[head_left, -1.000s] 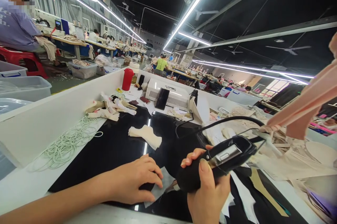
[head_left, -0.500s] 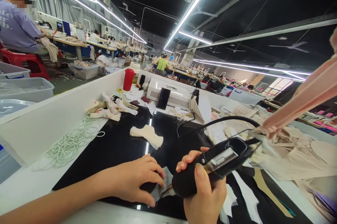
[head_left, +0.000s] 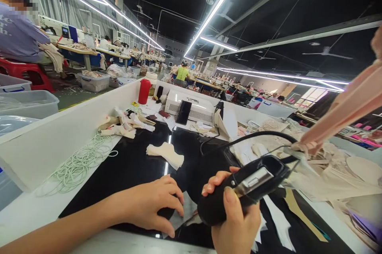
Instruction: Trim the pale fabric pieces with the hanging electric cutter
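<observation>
The tool (head_left: 255, 182) is held tilted in the right hand (head_left: 237, 222), fingers wrapped round it, thumb along its side. At its 8 to 9 o'clock lies a grey sheet (head_left: 187, 203); the left hand (head_left: 155, 206) arches there, fingers bent and parted, pinching nothing I can see (whether the tips press down, I cannot tell). The step looks like working the tool by the sheet; the next move seems to call for a flat sheet and clear fingers. On the black tabletop (head_left: 119, 170), a cream piece (head_left: 165, 154) lies at 10 o'clock; beyond, a phone (head_left: 183, 111) leans at 11.
</observation>
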A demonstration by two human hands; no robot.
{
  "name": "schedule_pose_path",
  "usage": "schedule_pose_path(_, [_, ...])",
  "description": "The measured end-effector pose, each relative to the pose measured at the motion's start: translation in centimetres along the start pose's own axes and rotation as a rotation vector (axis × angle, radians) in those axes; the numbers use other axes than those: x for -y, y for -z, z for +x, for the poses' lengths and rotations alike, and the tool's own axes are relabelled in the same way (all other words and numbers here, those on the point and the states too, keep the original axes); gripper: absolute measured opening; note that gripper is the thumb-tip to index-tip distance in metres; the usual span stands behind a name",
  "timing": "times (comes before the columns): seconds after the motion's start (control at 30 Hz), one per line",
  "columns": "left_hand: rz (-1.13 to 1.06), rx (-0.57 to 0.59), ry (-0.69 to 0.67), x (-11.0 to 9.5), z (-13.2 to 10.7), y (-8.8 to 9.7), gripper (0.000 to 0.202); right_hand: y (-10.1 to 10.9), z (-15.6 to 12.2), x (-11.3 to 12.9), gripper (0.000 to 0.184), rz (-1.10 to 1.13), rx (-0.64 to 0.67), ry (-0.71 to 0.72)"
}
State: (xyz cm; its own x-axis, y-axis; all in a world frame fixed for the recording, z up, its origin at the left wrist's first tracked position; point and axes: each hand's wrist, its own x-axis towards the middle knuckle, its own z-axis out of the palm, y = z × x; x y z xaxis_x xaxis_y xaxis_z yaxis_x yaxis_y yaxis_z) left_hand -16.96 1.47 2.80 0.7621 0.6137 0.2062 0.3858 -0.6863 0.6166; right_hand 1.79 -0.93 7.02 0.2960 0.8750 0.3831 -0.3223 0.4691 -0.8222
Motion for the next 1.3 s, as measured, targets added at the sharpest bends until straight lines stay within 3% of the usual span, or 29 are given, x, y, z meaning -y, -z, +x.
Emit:
schedule_pose_path(0.23, [-0.02,0.007,0.001,-1.1,0.5,-0.9,0.039,2.2,2.7,0.7,0.037,-0.077,-0.183,0.108])
schedule_pose_path(0.53, [0.097,0.064,0.028,-1.8,0.9,-1.1,0.039,2.9,2.4,-0.5,0.036,-0.142,-0.144,0.131])
schedule_pose_path(0.87, [0.072,0.07,0.051,-2.1,1.0,-0.9,0.042,3.1,2.4,-0.5,0.032,-0.201,-0.133,0.126])
schedule_pose_path(1.13, [0.049,0.108,0.093,-2.5,1.1,-0.3,0.041,4.5,3.1,0.0,0.034,-0.198,-0.214,0.154])
schedule_pose_path(1.3, [0.032,0.124,0.118,-2.7,1.0,-0.2,0.037,4.4,3.0,-0.1,0.033,-0.26,-0.221,0.157])
